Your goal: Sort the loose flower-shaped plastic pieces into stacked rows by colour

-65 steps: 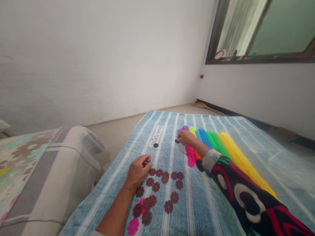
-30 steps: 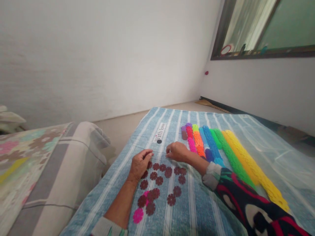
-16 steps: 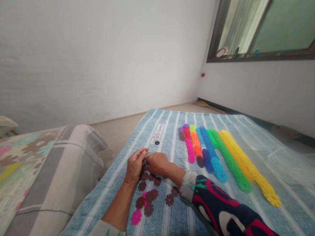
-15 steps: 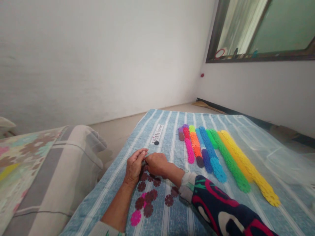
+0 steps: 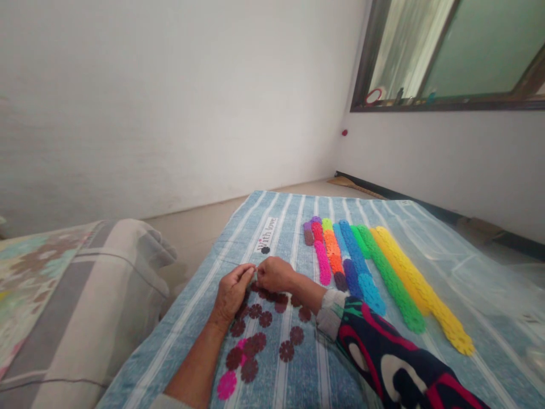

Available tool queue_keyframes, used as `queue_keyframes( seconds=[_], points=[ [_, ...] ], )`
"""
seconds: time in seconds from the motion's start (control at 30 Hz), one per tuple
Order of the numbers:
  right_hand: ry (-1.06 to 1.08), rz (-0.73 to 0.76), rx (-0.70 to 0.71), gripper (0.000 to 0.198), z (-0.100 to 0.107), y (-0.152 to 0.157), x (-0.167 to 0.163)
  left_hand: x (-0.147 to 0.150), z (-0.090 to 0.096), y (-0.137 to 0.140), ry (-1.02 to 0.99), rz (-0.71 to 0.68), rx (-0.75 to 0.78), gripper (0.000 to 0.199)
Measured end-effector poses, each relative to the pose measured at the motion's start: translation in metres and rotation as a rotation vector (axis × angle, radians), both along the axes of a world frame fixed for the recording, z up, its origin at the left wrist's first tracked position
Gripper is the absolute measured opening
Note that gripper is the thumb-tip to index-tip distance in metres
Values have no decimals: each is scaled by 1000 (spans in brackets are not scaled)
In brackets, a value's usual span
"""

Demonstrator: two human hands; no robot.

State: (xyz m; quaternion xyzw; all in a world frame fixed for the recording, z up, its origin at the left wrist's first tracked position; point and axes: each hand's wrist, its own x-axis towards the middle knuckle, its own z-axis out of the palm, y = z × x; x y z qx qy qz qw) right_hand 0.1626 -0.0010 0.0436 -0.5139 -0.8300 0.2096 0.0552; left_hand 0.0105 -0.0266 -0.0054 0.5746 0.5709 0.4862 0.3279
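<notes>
My left hand (image 5: 231, 294) and my right hand (image 5: 275, 274) meet fingertip to fingertip above the striped cloth. Both are closed in a pinch, and whatever sits between the fingers is too small or hidden to make out. Just below them lie several loose brown flower-shaped discs (image 5: 286, 351), some overlapping. Two pink discs are among them: one bright pink disc (image 5: 227, 385) lies nearest me, the other is partly covered by brown ones. A single black disc (image 5: 265, 250) rests beyond my fingers, at the end of the "With love" print (image 5: 268, 232).
Rows of overlapping discs lie to the right: a pink row (image 5: 322, 262), an orange row (image 5: 332, 244), a blue row (image 5: 355, 255), a green row (image 5: 394, 281) and a yellow row (image 5: 443, 315). Clear plastic (image 5: 489, 267) lies farther right. A draped sofa arm (image 5: 123, 272) stands left.
My right hand has drawn slightly up and its fingers are curled tighter beside the left fingertips. More brown discs show beneath the hands. The whole view has shifted a little.
</notes>
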Motion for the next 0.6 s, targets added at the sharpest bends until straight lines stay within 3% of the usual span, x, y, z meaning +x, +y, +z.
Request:
queue_keyframes(
  seconds=[0.33,0.6],
  points=[
    [-232,-234,65,30,18,78,114,1,2,-3,54,-19,-42,41],
    [-300,-242,58,33,7,91,126,4,3,-3,54,13,-13,34]
  ],
)
